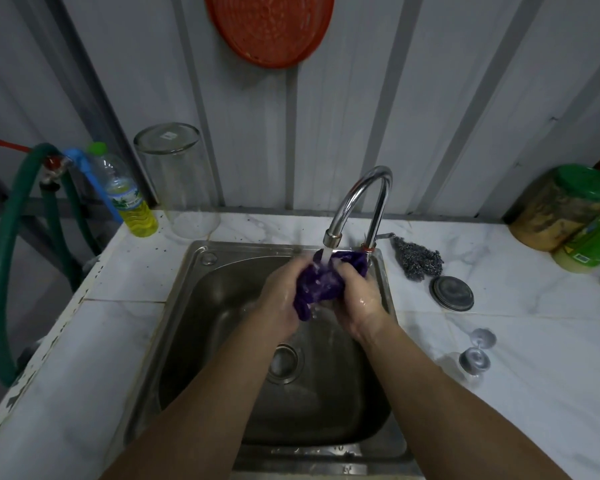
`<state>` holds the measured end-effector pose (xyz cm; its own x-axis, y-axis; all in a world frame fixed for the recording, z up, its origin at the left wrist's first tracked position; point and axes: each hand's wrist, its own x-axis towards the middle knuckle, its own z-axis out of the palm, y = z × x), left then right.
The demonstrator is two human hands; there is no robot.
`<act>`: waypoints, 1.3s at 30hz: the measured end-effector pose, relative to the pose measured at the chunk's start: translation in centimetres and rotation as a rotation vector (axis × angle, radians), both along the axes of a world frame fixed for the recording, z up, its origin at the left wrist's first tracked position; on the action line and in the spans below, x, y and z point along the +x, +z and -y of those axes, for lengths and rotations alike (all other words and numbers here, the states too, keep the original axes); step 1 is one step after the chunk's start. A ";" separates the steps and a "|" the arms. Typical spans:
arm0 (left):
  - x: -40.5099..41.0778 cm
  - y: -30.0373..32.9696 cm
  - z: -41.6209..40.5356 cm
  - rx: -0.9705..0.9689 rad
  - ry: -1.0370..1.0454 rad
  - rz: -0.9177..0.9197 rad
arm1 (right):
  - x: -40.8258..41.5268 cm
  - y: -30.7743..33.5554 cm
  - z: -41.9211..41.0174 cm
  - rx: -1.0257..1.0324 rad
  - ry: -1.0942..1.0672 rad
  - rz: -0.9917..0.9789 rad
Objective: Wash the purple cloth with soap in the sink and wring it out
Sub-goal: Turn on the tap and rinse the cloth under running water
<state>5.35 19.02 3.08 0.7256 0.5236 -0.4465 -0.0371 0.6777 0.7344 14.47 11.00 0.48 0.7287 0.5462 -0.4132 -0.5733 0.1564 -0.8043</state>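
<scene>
A: While the water runs from the faucet (355, 199) just right of the frame's centre, where does the purple cloth (321, 284) sit?

B: Bunched between both hands, directly under the stream, above the far right part of the sink (222, 271). The left hand (281, 299) grips the cloth's left side with fingers curled into the bundle; the right hand (357, 301) grips the right side, fingers clamped around it too. A fold trails toward the faucet base.

A: So which step would you say this is?

B: Rubbing or rinsing under the tap, I judge. I cannot tell whether there is lather on it; the shine on the hands may be only water.

A: How should it be done well?

B: Keep the bundle under the stream but low in the basin, so the splash stays inside and off the white counter (499, 323). Work one fistful against the other in short strokes, then shift the grip so fresh folds come out; a tight wad washes only on its surface. The trailing fold near the faucet base should be drawn in.

A: And if more soap is wanted?

B: The bottle of yellow liquid (132, 202) at the left of the frame may be it, though that is a guess. Wringing comes last: twist the hands in opposite directions over the drain (283, 362).
</scene>
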 end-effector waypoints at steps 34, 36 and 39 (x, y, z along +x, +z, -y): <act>-0.8 -0.5 -0.5 0.374 -0.466 -0.151 | 1.3 0.9 -1.8 -0.024 0.220 -0.109; -0.8 -0.1 -0.5 0.418 -0.490 -0.270 | 1.5 0.8 -1.6 -0.038 0.297 -0.014; -1.1 0.3 -0.8 0.291 -0.549 -0.362 | 1.9 0.0 -0.9 0.121 0.356 0.171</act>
<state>4.28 19.80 3.37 0.7509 0.2597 -0.6072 0.5334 0.3037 0.7895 16.37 11.93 0.53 0.5379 0.8137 -0.2203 -0.4685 0.0713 -0.8806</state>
